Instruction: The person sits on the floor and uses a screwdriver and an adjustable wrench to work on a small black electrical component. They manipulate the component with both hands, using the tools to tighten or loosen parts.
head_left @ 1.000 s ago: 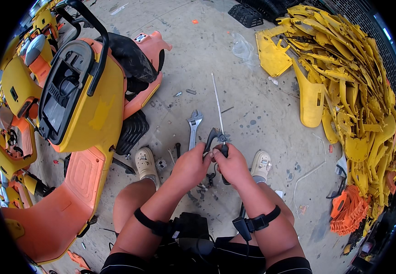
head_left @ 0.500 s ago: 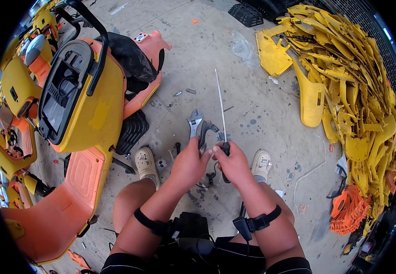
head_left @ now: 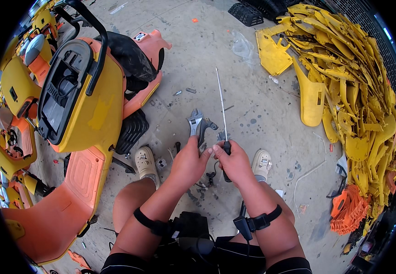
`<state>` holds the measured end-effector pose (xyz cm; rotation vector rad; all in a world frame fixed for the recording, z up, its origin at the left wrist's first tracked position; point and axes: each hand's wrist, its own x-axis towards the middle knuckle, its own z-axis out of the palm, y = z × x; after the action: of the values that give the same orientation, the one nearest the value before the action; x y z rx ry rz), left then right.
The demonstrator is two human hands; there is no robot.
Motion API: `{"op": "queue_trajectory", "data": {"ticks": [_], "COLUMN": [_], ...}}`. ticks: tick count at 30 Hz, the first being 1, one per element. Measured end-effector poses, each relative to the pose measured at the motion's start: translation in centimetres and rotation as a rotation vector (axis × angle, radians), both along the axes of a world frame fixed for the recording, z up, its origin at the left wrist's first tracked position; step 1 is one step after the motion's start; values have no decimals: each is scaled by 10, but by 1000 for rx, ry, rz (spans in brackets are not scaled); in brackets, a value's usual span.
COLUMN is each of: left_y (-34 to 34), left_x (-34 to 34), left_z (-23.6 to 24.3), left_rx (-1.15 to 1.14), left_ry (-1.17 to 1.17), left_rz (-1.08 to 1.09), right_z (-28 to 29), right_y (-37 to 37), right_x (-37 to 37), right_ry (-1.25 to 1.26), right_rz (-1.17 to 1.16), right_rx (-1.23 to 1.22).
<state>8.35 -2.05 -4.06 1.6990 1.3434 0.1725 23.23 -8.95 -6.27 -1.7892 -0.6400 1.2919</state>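
Note:
My left hand (head_left: pixel 189 162) is closed round the handle of a silver adjustable wrench (head_left: pixel 194 122), its jaw end pointing away from me. Right beside the wrench is a dark hooked metal piece (head_left: pixel 203 129); whether this hand grips it too, I cannot tell. A long screwdriver (head_left: pixel 222 105) stands out from my right hand (head_left: pixel 234 160), which is closed on its black handle. Its thin shaft points away, slightly to the left. The thumbs of both hands meet or nearly meet in the middle, above the concrete floor (head_left: pixel 262 132).
Close on the left stands a yellow and orange scooter body (head_left: pixel 86 112) with a black handlebar; more such bodies (head_left: pixel 18 86) lie beyond. A tall heap of yellow plastic panels (head_left: pixel 353 82) fills the right, with stacked orange parts (head_left: pixel 349 209) below. Small bolts (head_left: pixel 190 90) lie on the floor.
Almost nothing differs. Both hands and their tools have shifted very slightly, the wrench a touch away from me; the grips look the same.

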Motion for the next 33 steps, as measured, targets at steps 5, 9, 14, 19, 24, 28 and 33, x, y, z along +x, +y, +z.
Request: {"op": "queue_trajectory", "data": {"ticks": [5, 9, 14, 19, 24, 28, 33], "left_y": [0, 0, 3, 5, 6, 6, 6], "left_x": [-1, -3, -1, -1, -1, -1, 1], "left_z": [-10, -20, -15, -10, -9, -13, -10], "left_rx": [8, -17, -55, -76, -110, -118, -130], "left_ry": [-61, -188, -237, -253, -257, -276, -273], "left_rz": [25, 95, 148, 174, 193, 205, 230], "right_z": [-2, -2, -1, -1, -1, 1, 4], "right_y": [-1, 0, 0, -1, -1, -1, 0], "right_x": [0, 0, 2, 2, 2, 1, 1], "right_ry": [6, 19, 29, 36, 36, 45, 48], "right_rz": [-29, -31, -38, -41, -39, -42, -37], "right_rx": [28, 16, 13, 15, 9, 8, 4]}}
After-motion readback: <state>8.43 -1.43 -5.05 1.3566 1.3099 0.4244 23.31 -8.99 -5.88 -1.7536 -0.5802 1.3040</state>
